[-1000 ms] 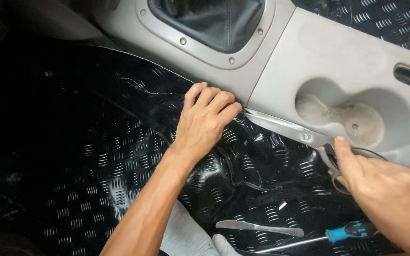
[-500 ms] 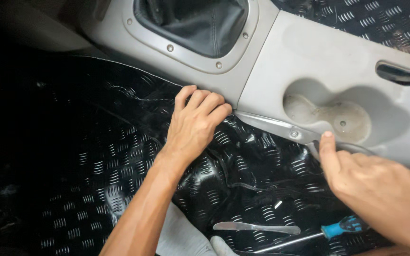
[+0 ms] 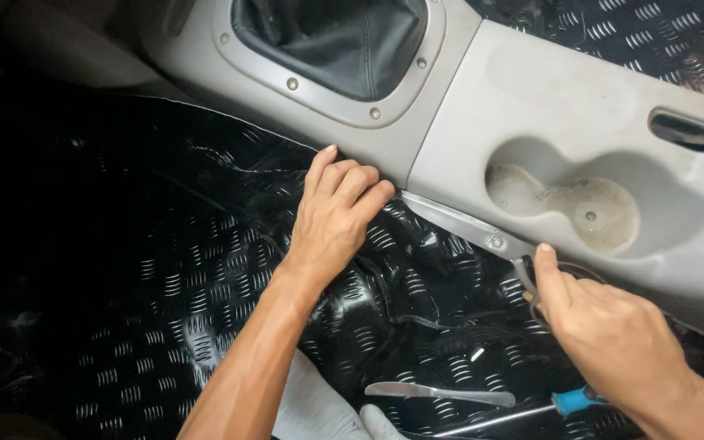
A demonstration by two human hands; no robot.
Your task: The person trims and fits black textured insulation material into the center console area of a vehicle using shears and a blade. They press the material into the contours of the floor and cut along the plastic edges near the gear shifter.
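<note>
While the edge is being trimmed, these are being kept in place:
Floor mat (image 3: 205, 269): black tread-pattern sheet being butted against the grey centre console (image 3: 466, 106).
Left hand (image 3: 336, 216): fingers pressed together, mat being flattened beside the blades.
Right hand (image 3: 613, 334): fingers being curled through the handles.
Scissors (image 3: 470, 228): blades being run along the console's base.

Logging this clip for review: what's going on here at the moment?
A person is working inside a car, beside the grey centre console. The right hand holds a pair of scissors, blades lying along the console's lower edge. The left hand presses flat on the black patterned floor mat just ahead of the blade tips. A flat metal blade tool and a blue-handled screwdriver lie on the mat nearer the person.
</note>
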